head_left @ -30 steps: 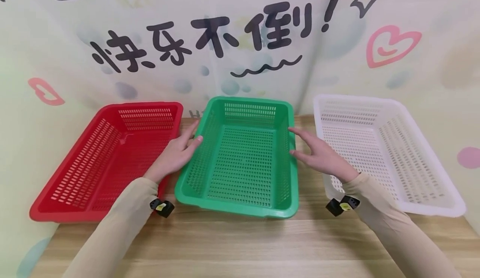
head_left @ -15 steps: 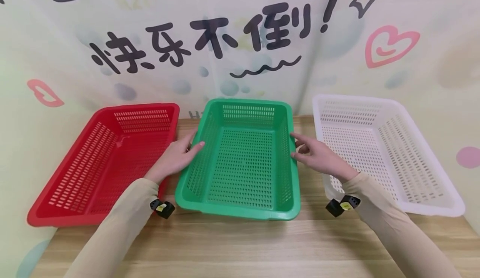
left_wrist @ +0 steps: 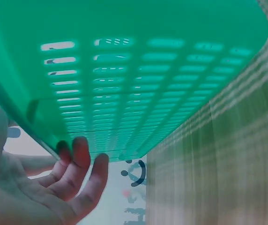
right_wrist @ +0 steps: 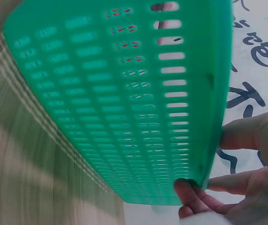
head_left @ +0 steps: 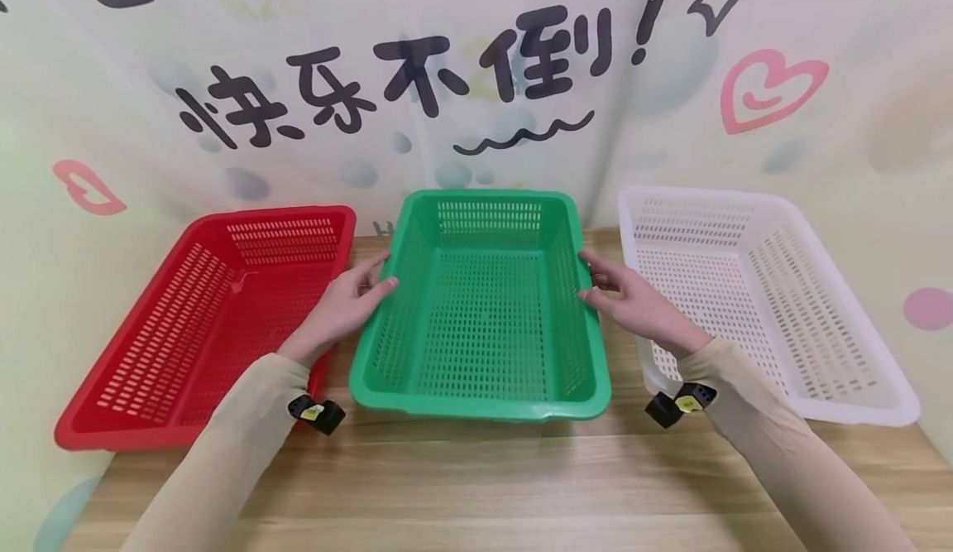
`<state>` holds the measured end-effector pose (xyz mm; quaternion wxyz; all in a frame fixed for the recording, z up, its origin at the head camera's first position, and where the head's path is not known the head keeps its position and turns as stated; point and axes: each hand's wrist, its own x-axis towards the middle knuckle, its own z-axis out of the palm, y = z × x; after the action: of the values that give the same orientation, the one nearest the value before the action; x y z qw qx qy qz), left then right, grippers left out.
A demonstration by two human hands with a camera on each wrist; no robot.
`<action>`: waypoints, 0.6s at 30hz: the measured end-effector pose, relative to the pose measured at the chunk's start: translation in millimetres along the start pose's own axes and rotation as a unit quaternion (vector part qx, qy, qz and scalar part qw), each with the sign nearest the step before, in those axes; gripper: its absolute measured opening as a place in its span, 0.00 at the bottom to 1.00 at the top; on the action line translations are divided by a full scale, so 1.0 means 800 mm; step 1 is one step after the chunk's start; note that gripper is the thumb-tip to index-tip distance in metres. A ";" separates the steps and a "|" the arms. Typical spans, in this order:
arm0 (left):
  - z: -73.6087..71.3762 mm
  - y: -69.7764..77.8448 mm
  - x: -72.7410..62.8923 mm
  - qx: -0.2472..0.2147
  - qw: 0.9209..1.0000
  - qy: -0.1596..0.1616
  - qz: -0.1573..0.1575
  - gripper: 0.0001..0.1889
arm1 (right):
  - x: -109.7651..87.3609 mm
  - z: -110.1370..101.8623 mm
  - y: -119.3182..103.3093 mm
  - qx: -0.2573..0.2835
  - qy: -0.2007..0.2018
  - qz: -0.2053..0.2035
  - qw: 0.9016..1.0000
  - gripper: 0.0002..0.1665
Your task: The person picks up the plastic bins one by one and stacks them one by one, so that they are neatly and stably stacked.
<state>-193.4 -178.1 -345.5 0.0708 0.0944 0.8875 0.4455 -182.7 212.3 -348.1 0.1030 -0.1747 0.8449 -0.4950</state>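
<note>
A green plastic basket [head_left: 476, 407] with slotted sides is in the middle of the table in the head view. My left hand [head_left: 335, 308] grips its left rim, thumb at the top edge and fingers curled underneath. In the left wrist view, the fingertips [left_wrist: 81, 149] bend up against the slotted outer wall. On the opposite side, my right hand [head_left: 636, 304] holds the right rim. The right wrist view shows the thumb [right_wrist: 246, 136] at the rim and the fingers bent beneath it. Whether the basket's base touches the table cannot be told.
A red basket [head_left: 141, 432] stands close by on the left, partly behind my left forearm. To the right is a white basket [head_left: 856, 411], near my right wrist. A printed cloth [head_left: 476, 55] hangs behind the wooden table [head_left: 462, 486].
My fingers have closed from straighter poses onto the green basket's rims. The basket's near edge has shifted slightly away and to the right. The red basket has slid a little left.
</note>
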 end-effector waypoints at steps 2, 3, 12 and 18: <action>-0.002 0.001 -0.001 -0.046 0.999 0.005 0.005 0.31 | 0.001 0.000 0.001 0.016 0.007 -0.006 1.000 0.39; -0.004 0.002 -0.002 -0.071 0.997 0.006 0.009 0.32 | 0.001 0.000 0.001 0.024 0.010 -0.009 1.000 0.39; -0.019 0.004 -0.018 -0.207 0.978 -0.025 -0.004 0.34 | 0.000 -0.002 -0.002 0.080 0.032 -0.033 0.996 0.36; -0.029 0.003 -0.027 -0.242 0.969 -0.042 0.018 0.34 | 0.000 -0.003 -0.004 0.129 0.030 -0.043 0.990 0.36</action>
<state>-177.0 -199.4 -329.0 0.1209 0.1095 0.7475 0.6440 -182.5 212.9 -343.8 0.0780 -0.1809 0.7682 -0.6091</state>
